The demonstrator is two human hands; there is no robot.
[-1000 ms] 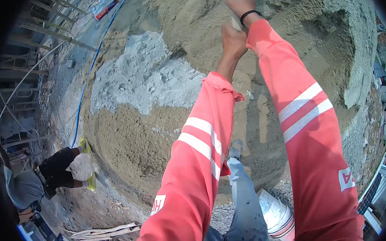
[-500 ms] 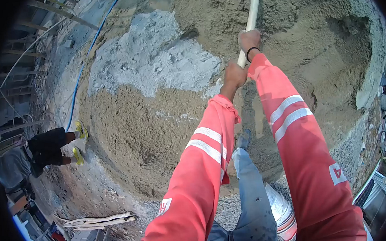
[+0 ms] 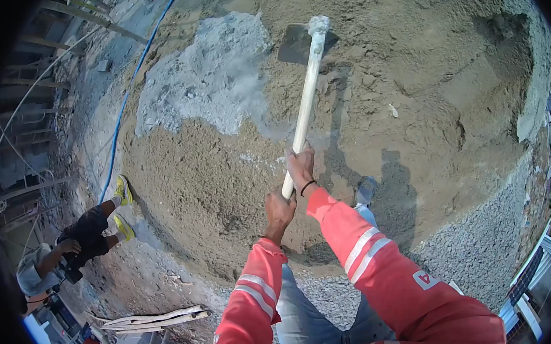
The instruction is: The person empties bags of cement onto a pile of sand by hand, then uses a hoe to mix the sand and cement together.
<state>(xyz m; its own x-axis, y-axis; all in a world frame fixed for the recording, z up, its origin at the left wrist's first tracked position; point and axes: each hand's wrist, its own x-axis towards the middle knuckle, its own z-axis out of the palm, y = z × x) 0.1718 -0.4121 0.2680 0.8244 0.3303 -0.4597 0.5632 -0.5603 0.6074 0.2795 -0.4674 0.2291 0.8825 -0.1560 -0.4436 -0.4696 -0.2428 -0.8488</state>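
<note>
Both my hands are wrapped round the pale wooden handle of a hoe [image 3: 309,99]. My left hand [image 3: 280,210] grips it low, near the butt end. Just above it, my right hand [image 3: 301,165], with a dark band at the wrist, is closed on the handle too. The hoe's broad dark blade [image 3: 295,44] is at the far end, over the brown sand [image 3: 404,92] beside a patch of grey powder [image 3: 202,81]. My shadow and the hoe's fall across the sand to the right.
A person [image 3: 79,240] in yellow shoes is at the left edge of the sand. A blue hose [image 3: 124,106] runs along that side. Wooden poles [image 3: 155,320] lie at lower left, gravel [image 3: 479,247] at lower right. My shoe [image 3: 366,190] stands on the sand.
My hands have drawn the hoe back toward my body and to the left, bringing its blade into view. The grey patch has spread downward slightly. The person at left shows more of the body.
</note>
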